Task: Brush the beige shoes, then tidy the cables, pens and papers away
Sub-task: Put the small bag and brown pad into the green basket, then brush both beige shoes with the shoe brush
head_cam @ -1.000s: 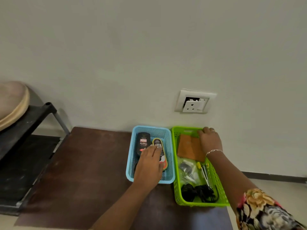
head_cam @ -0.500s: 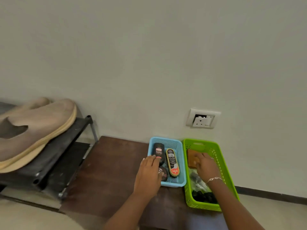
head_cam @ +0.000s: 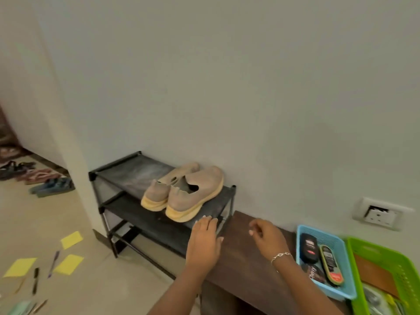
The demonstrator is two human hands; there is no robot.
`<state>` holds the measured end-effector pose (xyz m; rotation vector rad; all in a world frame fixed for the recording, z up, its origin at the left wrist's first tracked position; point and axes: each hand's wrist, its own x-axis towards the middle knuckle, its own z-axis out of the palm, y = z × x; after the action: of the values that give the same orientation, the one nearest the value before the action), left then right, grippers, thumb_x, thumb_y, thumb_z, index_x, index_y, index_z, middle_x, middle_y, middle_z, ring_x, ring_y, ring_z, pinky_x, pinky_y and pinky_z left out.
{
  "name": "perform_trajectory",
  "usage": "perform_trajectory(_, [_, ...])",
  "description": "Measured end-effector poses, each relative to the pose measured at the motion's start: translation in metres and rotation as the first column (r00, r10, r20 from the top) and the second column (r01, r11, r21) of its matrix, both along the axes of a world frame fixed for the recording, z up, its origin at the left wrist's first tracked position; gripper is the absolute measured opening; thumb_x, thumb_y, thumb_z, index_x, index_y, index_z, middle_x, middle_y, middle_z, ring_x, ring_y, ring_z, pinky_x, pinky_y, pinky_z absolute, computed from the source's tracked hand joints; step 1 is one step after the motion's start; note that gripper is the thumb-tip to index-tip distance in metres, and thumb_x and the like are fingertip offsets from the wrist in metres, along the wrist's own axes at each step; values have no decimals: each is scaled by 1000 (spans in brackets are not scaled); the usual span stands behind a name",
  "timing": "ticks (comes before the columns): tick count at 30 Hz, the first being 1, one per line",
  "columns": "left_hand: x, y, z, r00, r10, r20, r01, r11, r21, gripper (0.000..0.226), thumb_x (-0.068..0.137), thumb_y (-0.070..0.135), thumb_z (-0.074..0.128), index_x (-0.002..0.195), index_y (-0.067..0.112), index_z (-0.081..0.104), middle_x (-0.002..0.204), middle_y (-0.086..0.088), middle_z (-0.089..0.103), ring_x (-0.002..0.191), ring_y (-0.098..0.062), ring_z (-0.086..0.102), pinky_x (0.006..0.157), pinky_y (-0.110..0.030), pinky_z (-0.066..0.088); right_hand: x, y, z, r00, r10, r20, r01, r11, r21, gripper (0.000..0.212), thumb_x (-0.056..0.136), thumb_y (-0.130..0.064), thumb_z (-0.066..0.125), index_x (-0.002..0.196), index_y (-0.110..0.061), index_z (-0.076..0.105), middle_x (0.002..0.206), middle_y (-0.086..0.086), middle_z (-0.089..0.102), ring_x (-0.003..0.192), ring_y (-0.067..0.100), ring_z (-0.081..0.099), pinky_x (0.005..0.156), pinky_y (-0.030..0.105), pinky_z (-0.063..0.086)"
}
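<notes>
So far, nothing looks finished. Your left hand (head_cam: pixel 203 239) lies flat with its fingers (head_cam: pixel 205 221) stretched out toward the rack's top shelf edge, just below the nearer shoe's heel, holding nothing. Your right hand (head_cam: pixel 266 235) hovers over the dark brown table (head_cam: pixel 245 269), its fingers loosely curled and empty.

The beige shoes (head_cam: pixel 181 192) sit side by side on the top shelf of the black shoe rack (head_cam: pixel 127 176), heels toward you, toes at the wall. No brush is in either hand, so by my reading the brushing has yet to start; what may be the brush lies in the blue basket (head_cam: pixel 336 242) at the table's right end, beside a dark bottle, though I can't be sure of it. A green basket (head_cam: pixel 406 260) touches the blue one on its right.

The tidying is also undone: yellow papers (head_cam: pixel 71 239) and pens (head_cam: pixel 53 263) lie scattered on the beige tiled floor, well apart from the baskets. Cables are not clearly visible.

Around you, a plain pale wall carries a white socket (head_cam: pixel 379 213) above the baskets, and other footwear (head_cam: pixel 52 186) lines the floor past the corner on the left.
</notes>
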<state>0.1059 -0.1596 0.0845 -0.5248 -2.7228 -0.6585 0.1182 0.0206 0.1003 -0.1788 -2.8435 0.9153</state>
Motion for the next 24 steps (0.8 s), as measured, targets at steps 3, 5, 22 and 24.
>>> perform_trajectory(3, [-17,-46,14,993,85,-83,-87,996,-29,54,83,24,66,131,6,48,133,-10,49,125,-28,46,106,-35,36,-28,-51,15,995,83,59,-83,997,-5,21,89,-17,54,109,-12,61,96,4,61,89,19,57,76,23,40])
perform_trajectory(5, [-40,-73,14,977,131,-168,-133,991,-1,58,58,11,83,111,3,62,109,-13,63,100,-31,63,87,-38,53,-46,-80,24,986,128,108,-128,992,-10,26,90,-19,55,115,-11,57,91,3,57,86,17,54,78,25,42])
perform_trajectory(22, [-142,-117,20,929,330,168,-326,944,-52,18,92,18,51,108,14,43,116,-17,49,110,-31,46,76,-32,46,-121,-166,26,970,-27,240,12,998,60,29,84,-31,62,103,-13,49,111,12,60,103,31,57,74,32,41])
perform_trajectory(24, [-142,-113,18,932,340,123,-338,940,-36,14,95,22,47,105,14,45,107,-13,54,99,-27,50,69,-30,43,-117,-161,22,980,-19,198,13,999,30,22,84,-26,62,83,-16,42,102,12,60,94,30,58,68,28,37])
